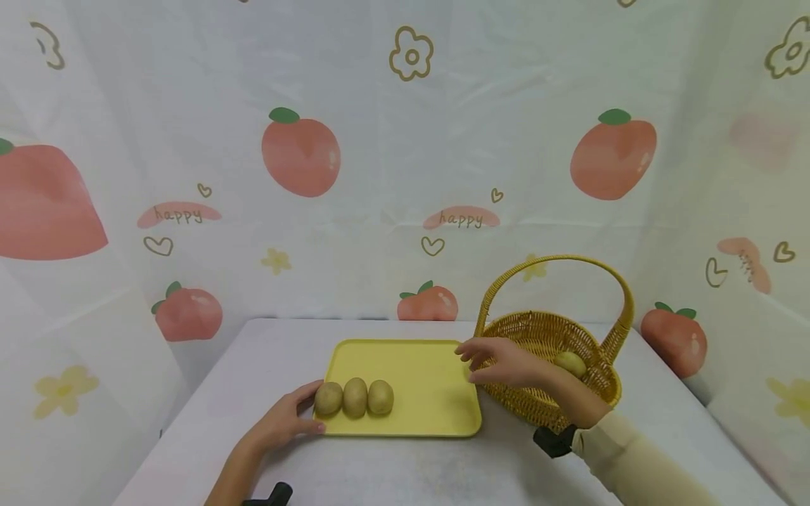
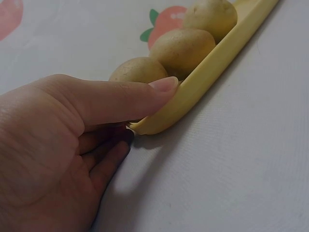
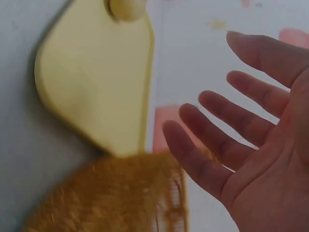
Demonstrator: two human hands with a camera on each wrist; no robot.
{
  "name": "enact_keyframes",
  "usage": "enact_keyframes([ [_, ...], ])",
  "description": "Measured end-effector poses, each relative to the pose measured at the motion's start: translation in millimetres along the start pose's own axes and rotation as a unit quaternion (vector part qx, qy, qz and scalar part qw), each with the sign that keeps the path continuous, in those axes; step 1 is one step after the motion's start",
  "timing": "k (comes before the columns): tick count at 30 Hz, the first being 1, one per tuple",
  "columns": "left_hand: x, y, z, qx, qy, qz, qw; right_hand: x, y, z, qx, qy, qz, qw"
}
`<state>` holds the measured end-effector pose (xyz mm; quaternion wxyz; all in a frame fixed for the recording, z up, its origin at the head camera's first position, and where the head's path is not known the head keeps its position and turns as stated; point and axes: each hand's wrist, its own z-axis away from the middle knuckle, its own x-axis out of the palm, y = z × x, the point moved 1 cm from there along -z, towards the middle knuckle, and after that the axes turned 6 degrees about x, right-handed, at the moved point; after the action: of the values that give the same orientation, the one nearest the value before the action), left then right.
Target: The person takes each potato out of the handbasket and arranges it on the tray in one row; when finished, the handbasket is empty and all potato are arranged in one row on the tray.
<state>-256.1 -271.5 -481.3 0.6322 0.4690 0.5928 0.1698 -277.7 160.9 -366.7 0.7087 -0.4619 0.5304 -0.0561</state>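
The left hand (image 1: 287,418) pinches the tray (image 1: 430,393) at its near left corner, thumb laid over the rim and fingers tucked low against the outside. Just to the right of that hand, inside the rim, three potatoes (image 1: 355,398) stand in a row along the tray's near side; the first sits so close to the fingers that I cannot tell whether they touch. Beyond the third potato, the tray's yellow floor gives open room toward the far rim and across to the right rim. The right hand (image 1: 503,362) is wide, its fingers spread and slightly bent, holding nothing; in the head view its fingertips lie over the tray's far right corner, though their height cannot be told. Beneath and to the right of this hand is the basket (image 1: 525,405), its side near the tray's right rim, leaving little room between the two edges. One potato (image 1: 571,363) rests inside the basket, on the wrist side of the right hand. The handle (image 1: 616,339) arches higher than that hand, beyond it. Nearer than both hands, the white table (image 1: 380,471) runs along the tray's front edge.
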Motion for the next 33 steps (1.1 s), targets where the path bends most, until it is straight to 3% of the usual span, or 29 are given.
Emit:
enact_keyframes([
  [11, -0.8, 2.1, 2.3, 0.004, 0.002, 0.017, 0.9998, -45.2, 32.3, 32.5, 0.083, -0.029, -0.058, 0.9945],
  [18, -1.0, 3.2, 2.4, 0.015, 0.001, 0.013, 0.9998, -62.0, 49.6, 54.2, 0.123, -0.006, -0.037, 0.9916],
  [27, -0.5, 1.6, 1.3, 0.005, 0.001, 0.004, 1.0000, -64.9, 74.9, 70.4, 0.174, -0.012, -0.009, 0.9846],
  [33, -1.0, -0.5, 1.9, 0.010, -0.001, -0.002, 1.0000, -54.1, 91.9, 69.6, 0.160, -0.003, 0.015, 0.9869],
])
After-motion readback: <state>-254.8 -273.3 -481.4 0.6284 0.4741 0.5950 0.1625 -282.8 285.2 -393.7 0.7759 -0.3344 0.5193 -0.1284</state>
